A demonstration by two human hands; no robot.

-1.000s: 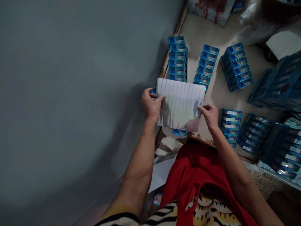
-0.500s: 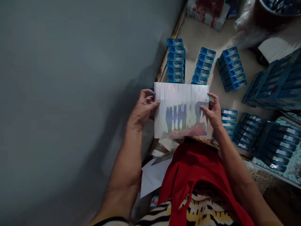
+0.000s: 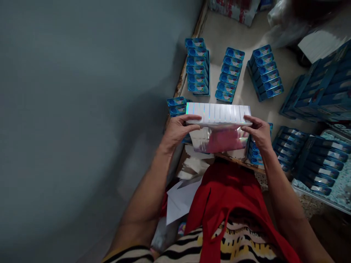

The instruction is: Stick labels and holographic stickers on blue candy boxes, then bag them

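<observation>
A shiny, reflective sheet with strip-like lines across it (image 3: 219, 114) is bent along its width in front of me, its lower part mirroring red. My left hand (image 3: 178, 131) pinches its left edge at the fold between thumb and fingers. At the right edge, my right hand (image 3: 259, 133) pinches it the same way. Partly behind my left hand is a short stack of blue packs (image 3: 177, 106). Another row of blue packs (image 3: 255, 151) shows beneath my right wrist, partly covered by the sheet and hand.
Rows of blue packs stand on the table at the left (image 3: 196, 65), middle (image 3: 229, 75) and right (image 3: 265, 73). Larger blue cartons (image 3: 320, 87) are farther right, above a patterned tray (image 3: 340, 182) with more packs. A grey wall (image 3: 82, 109) borders the left.
The sheet, held flatter before, is now bent across its width, with its upper part tilted. Both hands have shifted slightly, and the view has moved a little.
</observation>
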